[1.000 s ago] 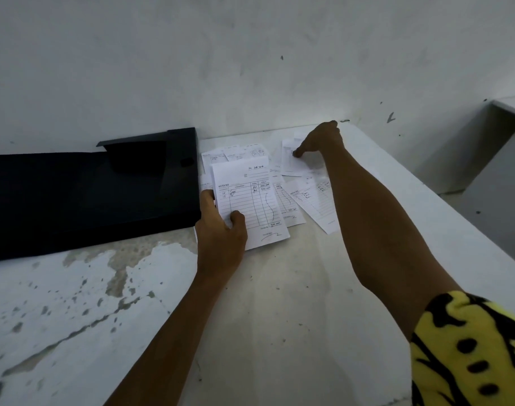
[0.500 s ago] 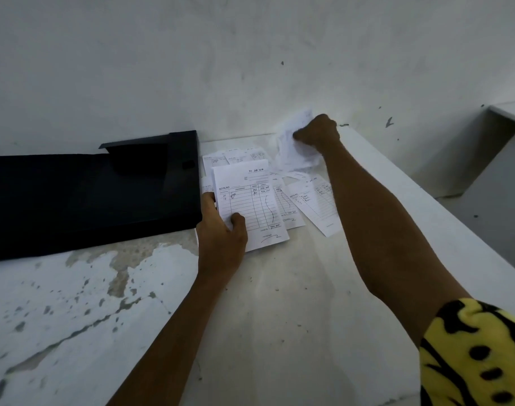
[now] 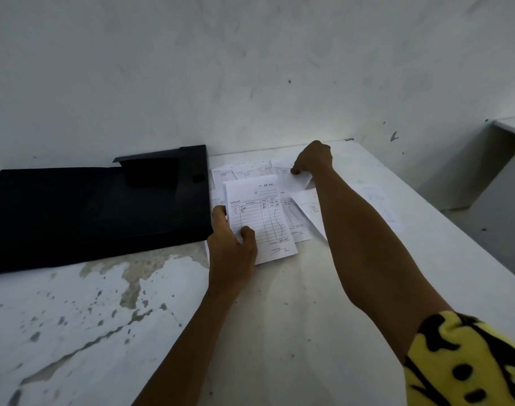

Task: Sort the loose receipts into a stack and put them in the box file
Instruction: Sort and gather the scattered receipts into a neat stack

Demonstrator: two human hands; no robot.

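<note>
Worn white paint, flaked to grey patches, covers the near left of the desk (image 3: 74, 312), which runs back to a scuffed white wall.

Nearest, the left hand (image 3: 231, 244) has its grip closed on the gathered stack of receipts (image 3: 260, 221), thumb on top at the lower left corner, the sheets lifted off the desk at an angle. With only a corner pinched, the lower sheets could fan out or slip free when another is added.

Just left of the stack lies the black box file (image 3: 98, 206), open and flat, its flap raised at the far end. Its dark inside is hard to read, so whether anything is in it cannot be told.

Farther right, the right hand (image 3: 312, 159) pinches a loose receipt (image 3: 297, 178) by its edge, bent and partly lifted. Thin paper held so could crease or tear, or drag neighbours off.

More loose receipts (image 3: 244, 171) overlap at the far side; the right forearm hides some, a faint one lies beyond it, so their count is unclear.
</note>
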